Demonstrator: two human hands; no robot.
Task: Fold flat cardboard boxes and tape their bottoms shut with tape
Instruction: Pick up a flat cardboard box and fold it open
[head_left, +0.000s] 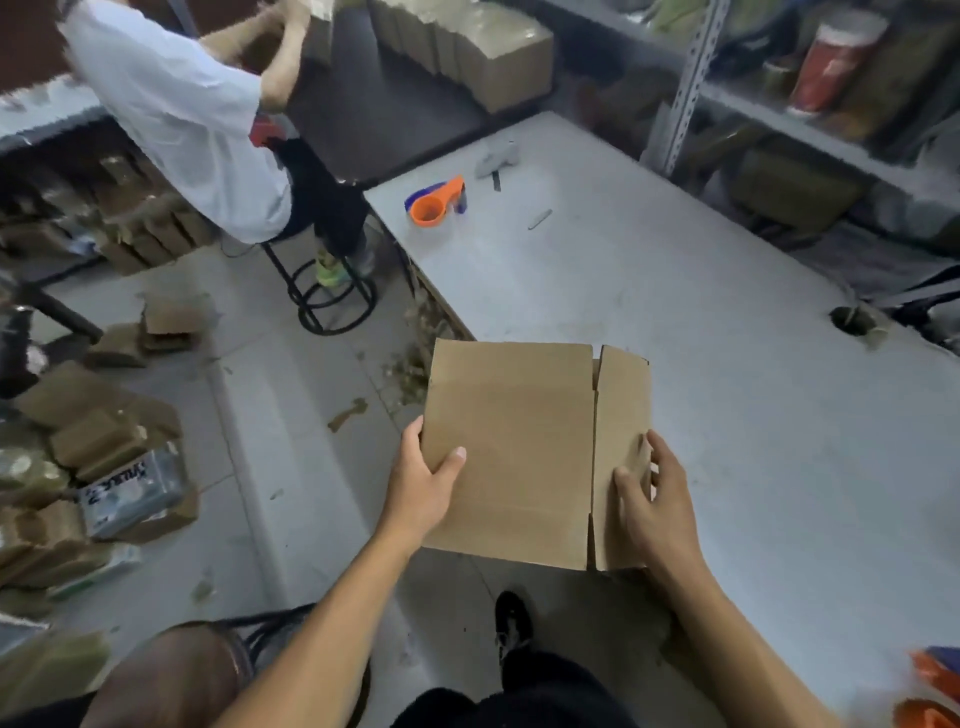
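On the floor at the far left lay a heap of cardboard bundles (98, 441), and behind them a second person in a white shirt (182, 119) sat on a black stool (332, 296), reaching up toward stacked packs. Nearer the middle, the left hand (423, 488) gripped the left edge of a flat cardboard box (514, 452), its thumb lying across the top face and its fingers curled under the edge. The box was held at the near corner of the grey surface (727, 415), partly over the floor, with its narrow side panel and flap on the right. The right hand (657, 509) held that narrow panel, thumb on top and fingers bent round the right edge. Farther back on the surface sat an orange tape dispenser (435, 201), well apart from the box, with a pale, blurred object (497, 158) behind it. A round hole (852, 319) showed in the surface at the right, and metal shelves (810, 119) stood beyond it. Part of something orange (932, 686) showed at the lower right corner.
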